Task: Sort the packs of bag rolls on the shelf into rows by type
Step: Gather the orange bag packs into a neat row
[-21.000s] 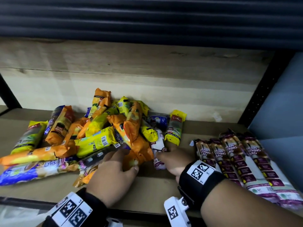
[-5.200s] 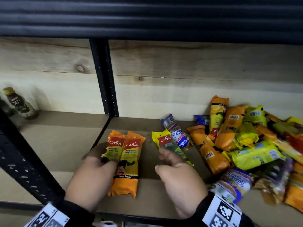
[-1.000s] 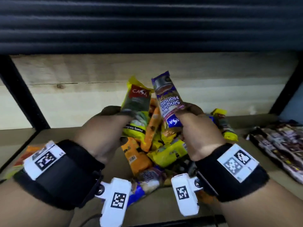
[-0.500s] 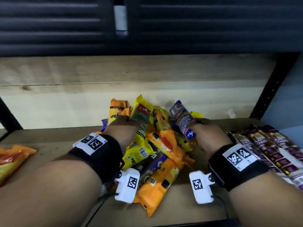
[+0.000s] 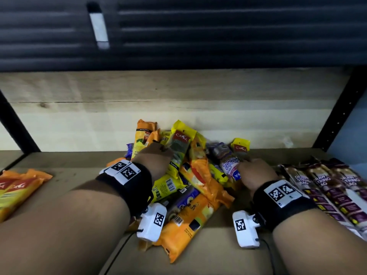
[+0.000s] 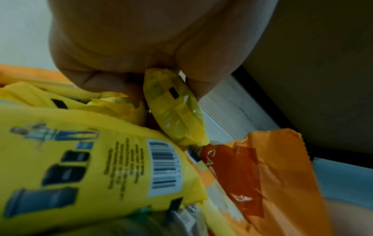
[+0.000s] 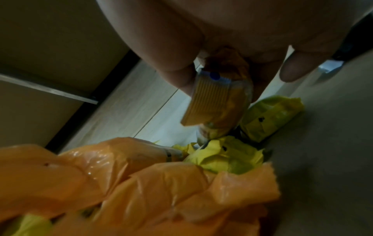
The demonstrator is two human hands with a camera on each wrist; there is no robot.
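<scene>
A heap of orange, yellow and purple bag-roll packs point(image 5: 188, 181) lies mid-shelf. My left hand point(image 5: 153, 161) grips a yellow Casa pack point(image 5: 179, 147) over the heap; in the left wrist view its fingers point(image 6: 101, 83) curl round the yellow pack point(image 6: 175, 111). My right hand point(image 5: 254, 173) holds a purple "Singlet Handle" pack point(image 5: 228, 163) low at the heap's right side; in the right wrist view the thumb and fingers point(image 7: 181, 75) pinch that pack point(image 7: 220, 99). Two orange Casa packs point(image 5: 17, 191) lie side by side at far left. Purple drawstring-bag packs point(image 5: 325, 187) form a row at right.
The wooden shelf board point(image 5: 218, 255) has a pale plank back wall point(image 5: 99, 116). Black uprights stand at left point(image 5: 14, 124) and right point(image 5: 341, 108). A dark slatted shelf underside point(image 5: 198, 32) hangs overhead. Bare board lies between the orange pair and the heap.
Both hands have come down from raised in front of the wall to the heap, each still holding its pack. The view has swung right, bringing the drawstring row closer.
</scene>
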